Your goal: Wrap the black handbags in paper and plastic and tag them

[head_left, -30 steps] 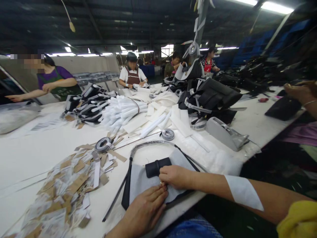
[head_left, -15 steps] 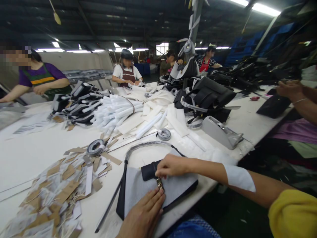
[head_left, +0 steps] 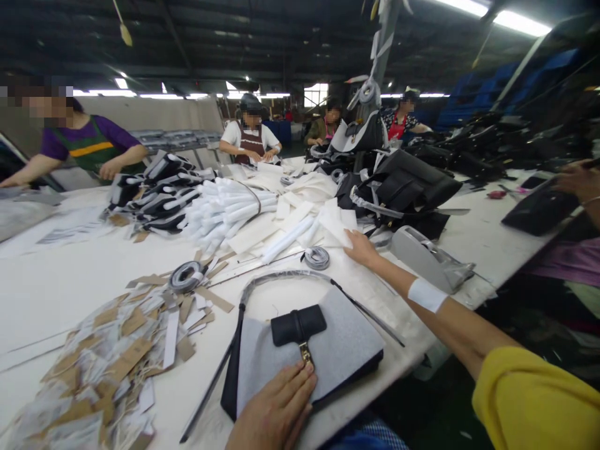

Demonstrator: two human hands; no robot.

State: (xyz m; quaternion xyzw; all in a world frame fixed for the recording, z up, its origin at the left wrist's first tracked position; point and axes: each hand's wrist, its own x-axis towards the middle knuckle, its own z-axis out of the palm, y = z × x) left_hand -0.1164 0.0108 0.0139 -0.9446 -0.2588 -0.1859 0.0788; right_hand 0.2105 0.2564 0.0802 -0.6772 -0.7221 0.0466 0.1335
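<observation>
A black handbag (head_left: 356,325) lies in front of me on the table, its front covered by a pale grey sheet. Its black strap tab (head_left: 299,326) and gold clasp (head_left: 305,354) show on top of that sheet. My left hand (head_left: 276,403) rests flat on the bag with outstretched fingers, the tips touching the clasp. Beyond the bag, my right hand (head_left: 363,249) has its fingers closed on the edge of a white packing sheet (head_left: 335,224) in the pile. The wrapped bag handle (head_left: 281,275) arches across the table behind the bag.
Tags and brown card pieces (head_left: 126,350) are heaped at left, beside a coiled strap (head_left: 185,276). A grey tape dispenser (head_left: 422,256) stands at right. White rolls (head_left: 225,209) and black bags (head_left: 403,181) lie further back. Several co-workers are around the table.
My right hand has left the strap tab and clasp and reached forward to the white sheets. My left hand stays on the bag. The view has shifted slightly.
</observation>
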